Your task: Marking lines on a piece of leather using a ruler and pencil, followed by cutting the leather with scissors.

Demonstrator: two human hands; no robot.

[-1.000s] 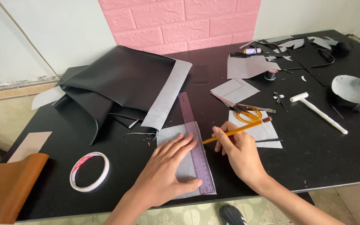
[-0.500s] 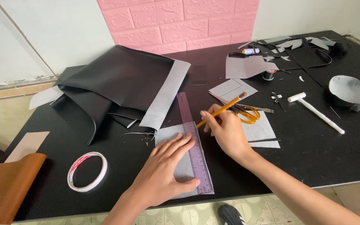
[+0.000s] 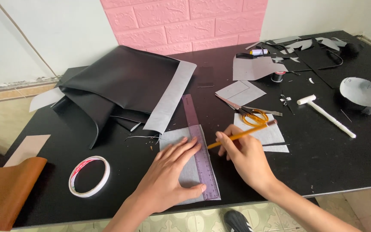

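Ruler (image 3: 202,151) work is what we have in hand: the translucent purple straightedge lies along the right edge of a grey sheet piece (image 3: 184,161) at the near edge of the black table (image 3: 348,167). Our left hand (image 3: 168,180) is spread flat, fingers splayed across sheet and ruler, thumb hooked at the ruler's near end, gripping nothing, only pressing down. Good practice here, we judge, is to keep that pressure even along the ruler so it cannot pivot, and to hold the fingertips back from the marking edge.

Just right of the ruler, our right hand (image 3: 244,160) is curled closed around a yellow pencil (image 3: 241,134), fingers pinching it low on the shaft, the point hidden near the ruler's edge and the eraser end angled up and away to the right. We'd keep the tip snug against the straightedge and lean it slightly, drawing one steady stroke.

To our left a roll of tape (image 3: 89,176) lies flat, with tan leather (image 3: 5,193) at the corner. Further out sit orange-handled scissors (image 3: 250,115), a white mallet (image 3: 325,115), and the folded black material (image 3: 121,81) with its grey backing turned out.
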